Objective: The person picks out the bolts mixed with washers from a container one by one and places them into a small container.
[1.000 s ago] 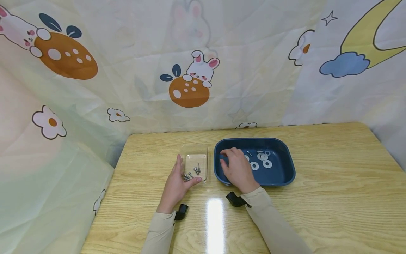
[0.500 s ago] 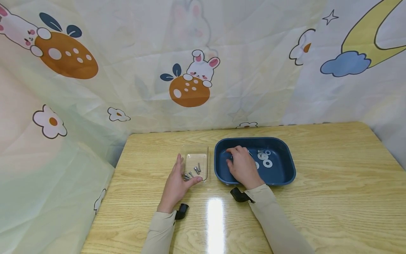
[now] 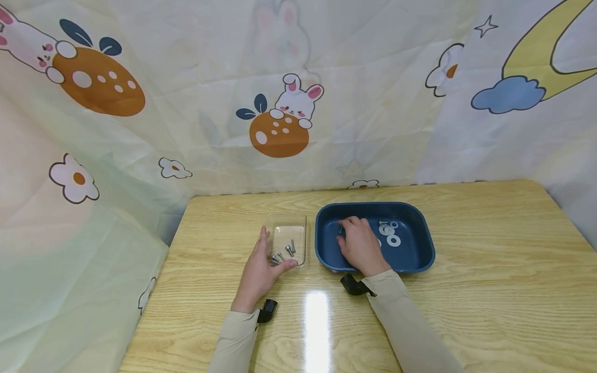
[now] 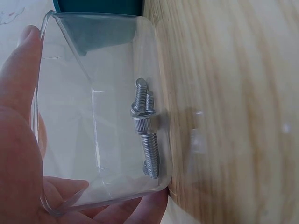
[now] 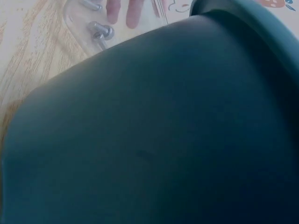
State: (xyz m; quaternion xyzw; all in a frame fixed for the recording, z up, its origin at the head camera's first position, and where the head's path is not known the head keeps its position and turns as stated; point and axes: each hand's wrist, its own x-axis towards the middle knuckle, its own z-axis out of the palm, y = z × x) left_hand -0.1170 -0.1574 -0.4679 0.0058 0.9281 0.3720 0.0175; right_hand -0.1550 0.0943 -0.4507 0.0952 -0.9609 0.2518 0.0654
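Note:
My left hand (image 3: 257,274) holds the clear plastic box (image 3: 290,220) at its left side and near corner, thumb along the near edge. Inside the box lie several metal bolts (image 3: 289,250); in the left wrist view a knurled-head bolt (image 4: 148,140) shows close up through the wall. My right hand (image 3: 363,247) reaches down into the blue bin (image 3: 415,261), thumb and index finger pinching a small bolt (image 3: 341,229). White flat washers (image 3: 393,240) lie to the right of this hand; its palm covers others. In the right wrist view the bin's outer wall hides the right hand.
Both containers stand side by side on the wooden table (image 3: 489,248), a narrow gap between them. A patterned cloth (image 3: 364,103) hangs behind the table's back edge. Each wrist carries a black camera mount (image 3: 353,285).
My right hand has moved to the right inside the bin, and its thumb and index finger have come round a small bolt. The left hand and clear box have stayed in place.

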